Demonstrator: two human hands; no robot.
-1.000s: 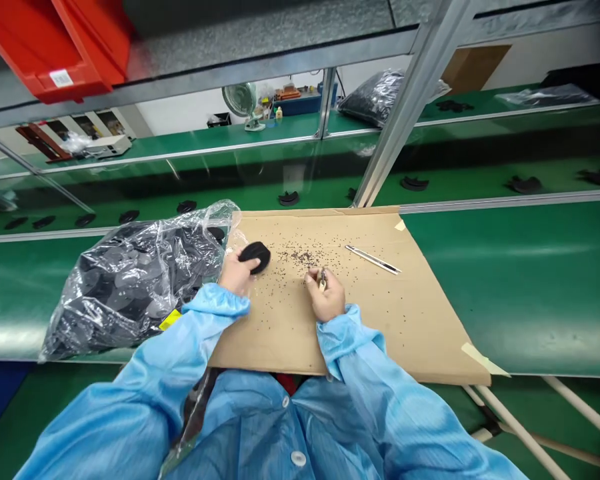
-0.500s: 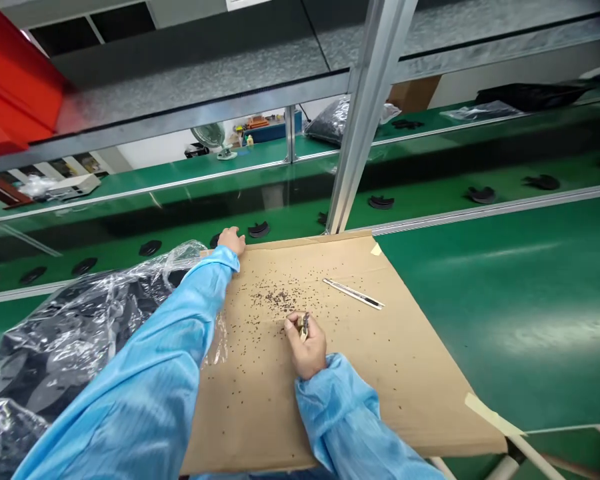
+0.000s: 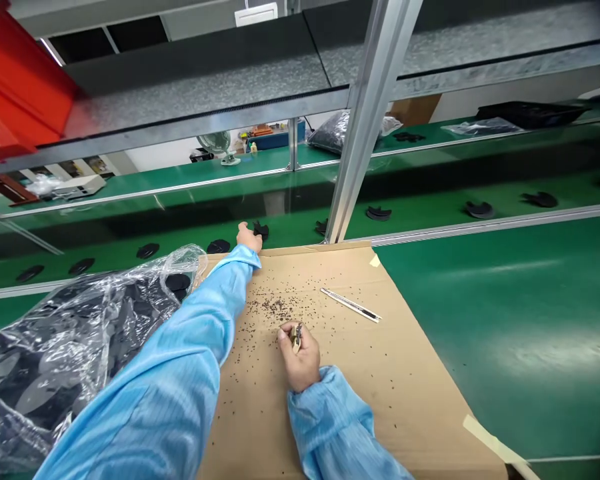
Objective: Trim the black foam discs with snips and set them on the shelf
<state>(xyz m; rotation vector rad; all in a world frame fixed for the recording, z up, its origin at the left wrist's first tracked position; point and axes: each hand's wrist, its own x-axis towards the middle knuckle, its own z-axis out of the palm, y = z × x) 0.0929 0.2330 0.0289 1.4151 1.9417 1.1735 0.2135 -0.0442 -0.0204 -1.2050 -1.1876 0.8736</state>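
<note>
2 long sleeves (image 3: 173, 373), shiny blue, finely striped; wrinkled cuffs (image 3: 307, 397); bare hands (image 3: 301, 360).

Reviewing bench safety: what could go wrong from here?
1. Loose black bits litter the cardboard; a sleeve might sweep some toward the black pieces beyond.
2. The left sleeve crosses over the plastic bag in this view; if they touch, the reaching arm could drag it.
3. A slim white tool lies loose near the right hand and might get knocked; I can't tell whether it has an exposed blade.
</note>
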